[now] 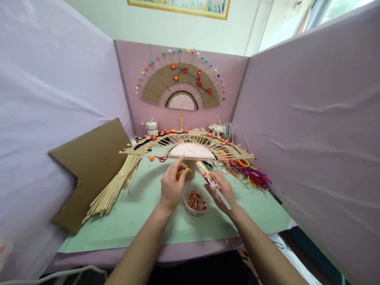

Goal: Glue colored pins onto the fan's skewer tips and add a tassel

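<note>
My right hand is closed around a flower-patterned glue gun, with a pale glue stick jutting from its back end. Its tip points up and left, towards my left hand, whose fingers pinch a small orange-yellow piece. That piece is partly covered by the fingers, so its kind is unclear. Just beyond both hands a fan of sticks and brown card, with red flowers and a pink dotted half-circle, rests on a brown block. Between my wrists stands a clear tub of red and orange beads.
A bundle of thin sticks and a brown cardboard sheet are at left. Colourful pipe cleaners lie at right. Red-handled scissors are behind my left hand. A finished-looking fan hangs on the back panel.
</note>
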{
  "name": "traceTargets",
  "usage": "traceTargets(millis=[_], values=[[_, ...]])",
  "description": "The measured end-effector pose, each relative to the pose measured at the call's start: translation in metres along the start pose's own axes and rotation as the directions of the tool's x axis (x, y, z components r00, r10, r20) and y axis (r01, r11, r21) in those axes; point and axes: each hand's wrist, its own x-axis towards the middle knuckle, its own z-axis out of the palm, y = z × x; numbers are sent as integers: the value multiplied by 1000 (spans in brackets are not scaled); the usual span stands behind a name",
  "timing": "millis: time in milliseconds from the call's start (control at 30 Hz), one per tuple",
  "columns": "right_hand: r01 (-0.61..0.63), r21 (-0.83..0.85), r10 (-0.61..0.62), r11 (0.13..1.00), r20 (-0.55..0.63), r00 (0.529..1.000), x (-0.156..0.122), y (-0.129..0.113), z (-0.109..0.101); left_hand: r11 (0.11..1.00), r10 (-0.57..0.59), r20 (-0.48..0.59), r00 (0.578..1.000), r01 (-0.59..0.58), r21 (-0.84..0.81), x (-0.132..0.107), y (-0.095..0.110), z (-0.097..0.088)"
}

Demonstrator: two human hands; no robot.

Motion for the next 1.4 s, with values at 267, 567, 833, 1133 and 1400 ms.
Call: traceTargets(millis=[267,567,833,1133,1400], values=[[-27,-21,27,999,-5,1000,2,0,4,993,-89,60,994,93,-70,2,-3,2],[-38,-42,38,998,-8,999,4,-2,7,978,-179,113,977,189,-91,3,-5,6],[-18,-43,18,999,-12,1000,2,4,11,968,-217,129,968,231,-102,4,-5,8],[-39,-65,38,997,-8,999,1,4,11,966,-231,120,966,242,-93,4,-3,7],[-31,-78,31,996,-2,1000,1,4,12,967,-220,118,968,233,-103,3,-5,8]])
